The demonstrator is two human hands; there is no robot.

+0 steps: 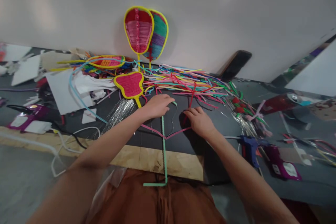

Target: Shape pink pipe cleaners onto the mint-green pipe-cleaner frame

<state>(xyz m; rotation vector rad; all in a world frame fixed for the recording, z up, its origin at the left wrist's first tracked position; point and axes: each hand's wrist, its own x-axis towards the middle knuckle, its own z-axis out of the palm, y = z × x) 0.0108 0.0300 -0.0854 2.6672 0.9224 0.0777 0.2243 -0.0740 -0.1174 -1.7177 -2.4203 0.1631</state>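
My left hand [159, 106] is closed on the upper part of a mint-green pipe cleaner [164, 150]. Its bent lower end hangs over the table's front edge, near my brown clothing. A pink pipe cleaner [176, 133] crosses the green one in a shallow V, one end running toward each hand. My right hand [201, 121] is on the dark tabletop, its fingers curled at the lower end of a red pipe cleaner [191, 98]; the exact grip is partly hidden. A thin wire loops between the hands.
Behind lies a heap of colourful pipe cleaners [181, 80]. Two yellow-rimmed paddle shapes [138, 29] lean on the wall, and a pink one [129, 85] lies left. A phone [236, 63], a blue glue gun [249, 149], scissors [301, 140] and a red can [279, 102] are right.
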